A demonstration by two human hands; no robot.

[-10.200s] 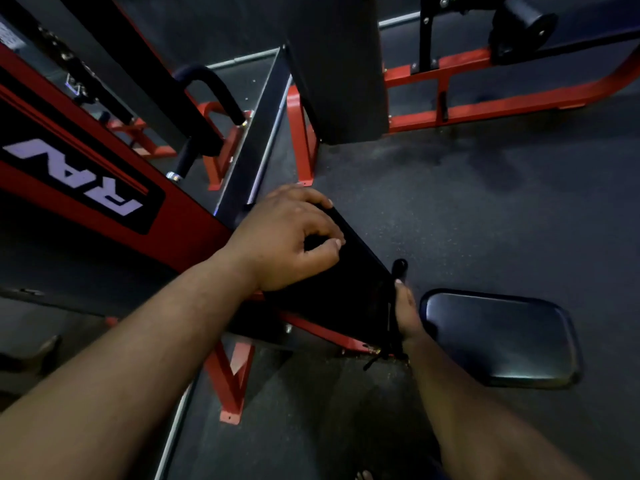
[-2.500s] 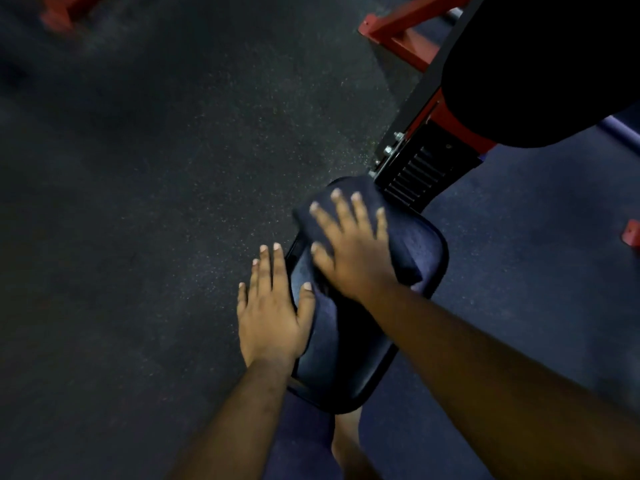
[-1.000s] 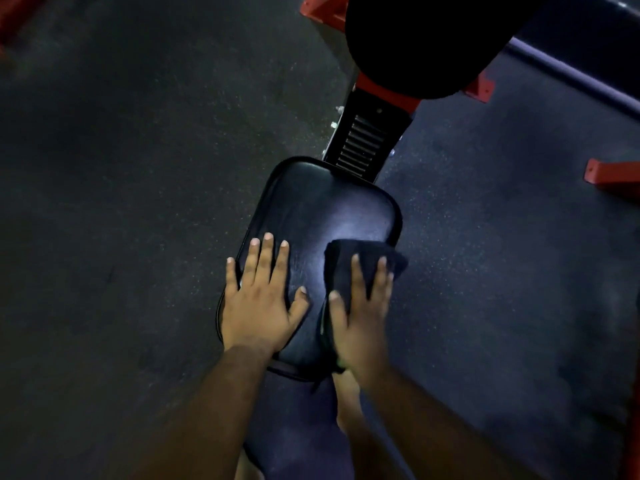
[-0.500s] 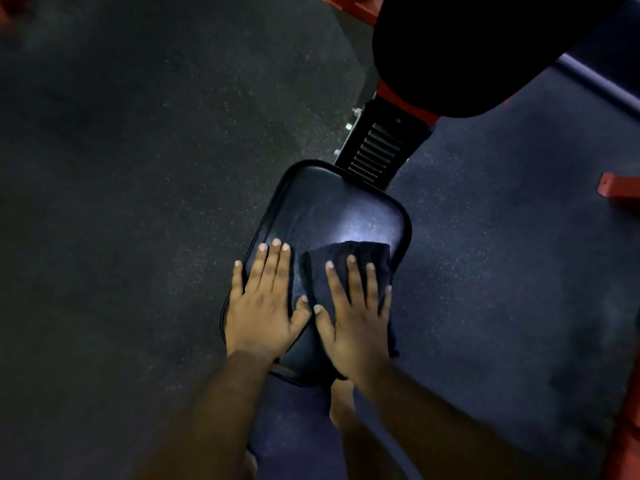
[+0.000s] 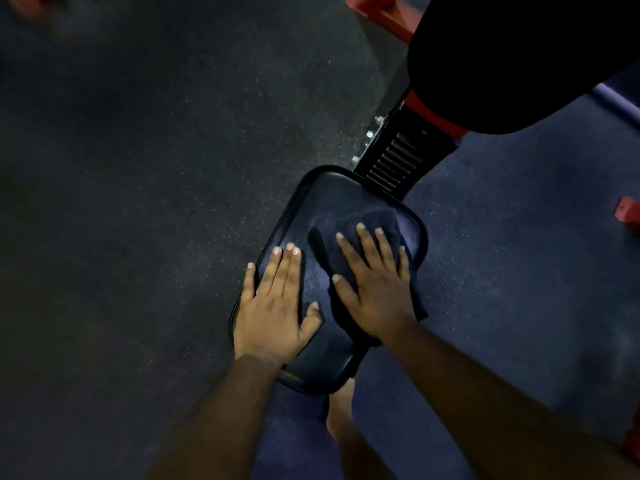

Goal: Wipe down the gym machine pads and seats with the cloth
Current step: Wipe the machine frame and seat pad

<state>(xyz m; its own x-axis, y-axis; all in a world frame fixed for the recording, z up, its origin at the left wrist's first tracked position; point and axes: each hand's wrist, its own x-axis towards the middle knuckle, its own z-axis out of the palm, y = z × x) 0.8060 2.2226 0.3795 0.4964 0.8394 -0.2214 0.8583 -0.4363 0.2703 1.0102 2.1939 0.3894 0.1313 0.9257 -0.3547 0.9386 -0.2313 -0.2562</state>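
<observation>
Since half a second ago the cloth [image 5: 360,233] and the right hand [image 5: 375,292] have shifted up the seat [image 5: 320,202], toward its far edge. Left of centre lies dark speckled rubber floor [image 5: 138,185]. The left hand [image 5: 273,310] rests flat on the seat's left edge, fingers straight, grasping nothing. The right hand presses the cloth flat with spread fingers. At upper right stand a black ribbed bracket [image 5: 398,161], a red frame [image 5: 381,12] and a black back pad [image 5: 519,57].

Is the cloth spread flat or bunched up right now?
Bunched: the cloth sits in a thick dark wad under the right hand, covering only part of the seat.
</observation>
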